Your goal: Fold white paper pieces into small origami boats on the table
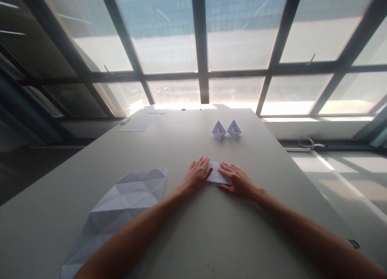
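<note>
A small folded white paper (216, 175) lies flat on the grey table (256, 214), a little beyond its middle. My left hand (197, 175) rests on the paper's left edge with its fingers stretched out flat. My right hand (236, 180) lies on the right part of the paper, fingers also flat and pointing left. Both hands press down on the paper and hold nothing. Further back stand two finished folded paper boats (226, 130), side by side.
A large creased sheet of paper (121, 210) lies at the front left, partly under my left forearm. More flat sheets (137, 123) lie at the table's far left. Big windows rise behind the table. A cable (306, 144) lies on the sill at the right.
</note>
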`<state>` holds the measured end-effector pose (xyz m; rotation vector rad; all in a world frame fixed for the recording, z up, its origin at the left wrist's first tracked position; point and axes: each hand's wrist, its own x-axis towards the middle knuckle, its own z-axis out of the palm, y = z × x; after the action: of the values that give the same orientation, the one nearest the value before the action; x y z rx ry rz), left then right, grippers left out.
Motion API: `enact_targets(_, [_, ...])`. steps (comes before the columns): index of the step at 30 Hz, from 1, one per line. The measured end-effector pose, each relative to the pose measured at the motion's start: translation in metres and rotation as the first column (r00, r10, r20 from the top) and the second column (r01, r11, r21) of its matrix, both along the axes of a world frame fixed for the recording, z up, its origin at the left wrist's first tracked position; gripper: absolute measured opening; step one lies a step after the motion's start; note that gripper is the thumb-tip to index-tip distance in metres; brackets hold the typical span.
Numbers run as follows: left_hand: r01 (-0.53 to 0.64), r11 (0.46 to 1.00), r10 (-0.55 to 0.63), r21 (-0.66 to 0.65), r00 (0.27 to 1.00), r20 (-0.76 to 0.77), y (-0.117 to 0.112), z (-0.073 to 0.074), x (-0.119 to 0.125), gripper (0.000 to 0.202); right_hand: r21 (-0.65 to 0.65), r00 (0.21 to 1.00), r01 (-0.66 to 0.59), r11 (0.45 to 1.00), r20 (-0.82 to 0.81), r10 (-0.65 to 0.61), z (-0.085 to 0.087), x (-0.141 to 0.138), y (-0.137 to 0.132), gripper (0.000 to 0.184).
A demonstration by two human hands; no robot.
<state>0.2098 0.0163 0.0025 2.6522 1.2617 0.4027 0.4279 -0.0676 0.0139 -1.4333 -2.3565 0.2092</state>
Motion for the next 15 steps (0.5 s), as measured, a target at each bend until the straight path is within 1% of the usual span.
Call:
enact_targets(3, [-0.060, 0.998, 0.059, 0.000, 0.989, 0.135, 0.001, 0.002, 0.001, 0.057, -0.010, 1.000, 0.016, 1.000, 0.026, -0.016, 0.000, 0.000, 0.000, 0.061])
enact_targets(6, [-0.107, 0.994, 0.099, 0.010, 0.949, 0.299, 0.002, 0.007, 0.001, 0.054, 0.002, 0.999, 0.004, 1.000, 0.038, -0.004, 0.003, 0.000, 0.000, 0.045])
enact_targets(8, [-0.123, 0.991, 0.096, 0.043, 0.911, 0.400, 0.002, 0.011, 0.001, 0.049, 0.016, 1.000, 0.022, 1.000, 0.019, -0.022, 0.005, -0.002, 0.000, 0.035])
enact_targets(10, [-0.143, 0.985, 0.078, 0.101, 0.873, 0.481, 0.001, 0.015, 0.001, 0.041, 0.023, 0.995, 0.096, 0.995, -0.032, -0.095, 0.007, -0.004, -0.001, 0.034])
enact_targets(12, [-0.165, 0.973, 0.056, 0.160, 0.846, 0.530, -0.002, 0.018, 0.001, 0.031, 0.013, 0.973, 0.208, 0.978, -0.101, -0.206, 0.007, -0.005, 0.000, 0.035])
enact_targets(14, [-0.153, 0.965, 0.019, 0.212, 0.850, 0.526, -0.006, 0.021, 0.003, 0.023, -0.015, 0.928, 0.313, 0.950, -0.206, -0.309, 0.006, -0.004, 0.004, 0.037])
enact_targets(15, [-0.124, 0.964, -0.010, 0.233, 0.864, 0.503, -0.009, 0.022, 0.004, 0.020, -0.037, 0.895, 0.350, 0.936, -0.281, -0.346, 0.005, -0.003, 0.006, 0.039])
